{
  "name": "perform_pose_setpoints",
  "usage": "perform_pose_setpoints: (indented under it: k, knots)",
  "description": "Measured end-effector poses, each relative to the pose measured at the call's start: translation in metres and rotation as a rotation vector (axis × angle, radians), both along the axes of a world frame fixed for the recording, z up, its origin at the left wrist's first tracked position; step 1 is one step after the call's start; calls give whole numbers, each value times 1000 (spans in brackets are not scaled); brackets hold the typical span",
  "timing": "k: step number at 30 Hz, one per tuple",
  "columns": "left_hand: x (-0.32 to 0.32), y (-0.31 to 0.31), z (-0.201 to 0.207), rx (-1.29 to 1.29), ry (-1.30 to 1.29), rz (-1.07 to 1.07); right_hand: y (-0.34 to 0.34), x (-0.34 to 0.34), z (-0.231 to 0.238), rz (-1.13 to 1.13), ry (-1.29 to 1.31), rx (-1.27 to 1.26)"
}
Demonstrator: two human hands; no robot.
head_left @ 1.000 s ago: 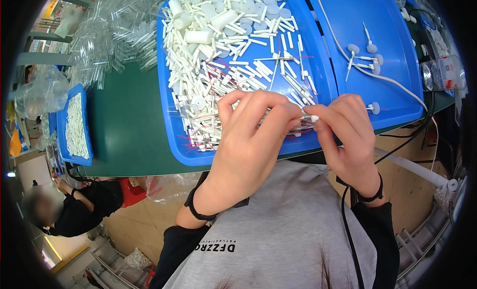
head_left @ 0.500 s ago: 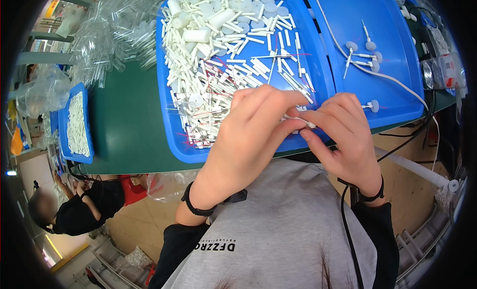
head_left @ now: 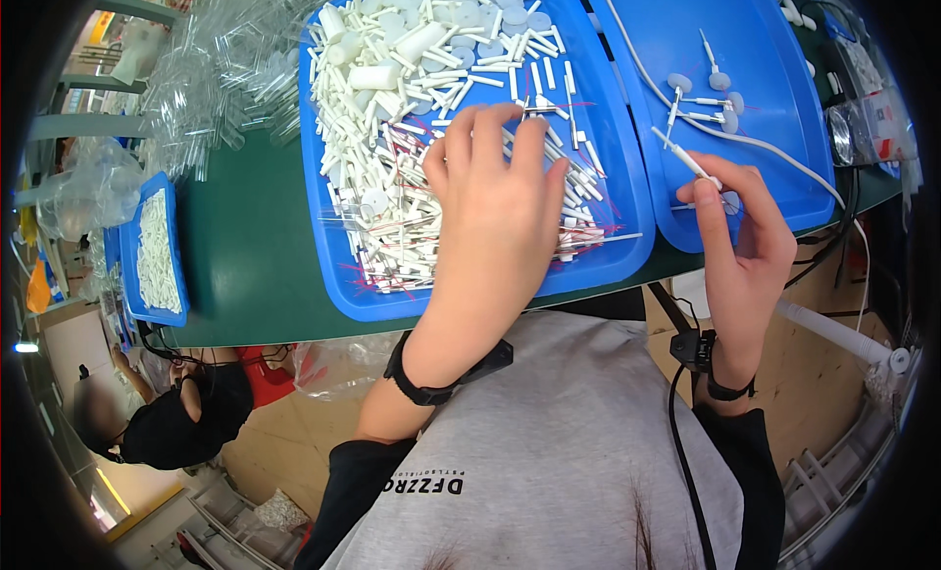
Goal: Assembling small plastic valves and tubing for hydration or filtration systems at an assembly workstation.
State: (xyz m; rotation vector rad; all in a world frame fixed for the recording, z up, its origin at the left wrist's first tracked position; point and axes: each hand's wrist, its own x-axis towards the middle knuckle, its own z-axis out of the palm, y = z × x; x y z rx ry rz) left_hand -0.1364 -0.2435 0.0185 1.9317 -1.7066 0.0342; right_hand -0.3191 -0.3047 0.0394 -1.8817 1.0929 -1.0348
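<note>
My right hand (head_left: 750, 227) pinches a slim white tube (head_left: 691, 164) between thumb and fingertips, and a thinner rod sticks out of its upper end. It holds this tube over the near left part of the right blue tray (head_left: 774, 168). My left hand (head_left: 500, 198) reaches over the left blue tray (head_left: 627, 178), its bent fingers spread and the fingertips at a thin rod among the loose pieces. Nothing plainly sits in its grasp. Beneath it lie many short white tubes (head_left: 412, 261), some with thin red strands; the hand hides part of the heap.
Several disc-ended stems (head_left: 720, 82) lie in the right tray, crossed by a white cable (head_left: 774, 156). Clear plastic tubes (head_left: 225, 70) are heaped at the back left of the green table (head_left: 240, 247). A smaller blue tray (head_left: 176, 276) holds white pieces. Another person (head_left: 211, 413) sits at far left.
My hands were together over the tray's near right corner and have parted. The left has moved up and left over the heap; the right has moved rightward with the white tube.
</note>
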Motion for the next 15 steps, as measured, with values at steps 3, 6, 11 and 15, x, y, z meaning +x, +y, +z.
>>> perform_pose_setpoints:
  k: [3,6,11,15]
  knots:
    - [-11,-7,-3,22,-80,59,0,-1,-2,17,-30,8]
    - [-17,-13,-6,48,-188,105,0,-2,-4,54,-35,11]
    - [-15,-14,-12,79,-139,112,1,-1,-4,61,-28,16]
    - [-11,-7,3,112,-115,95,2,-4,-2,56,-34,-1]
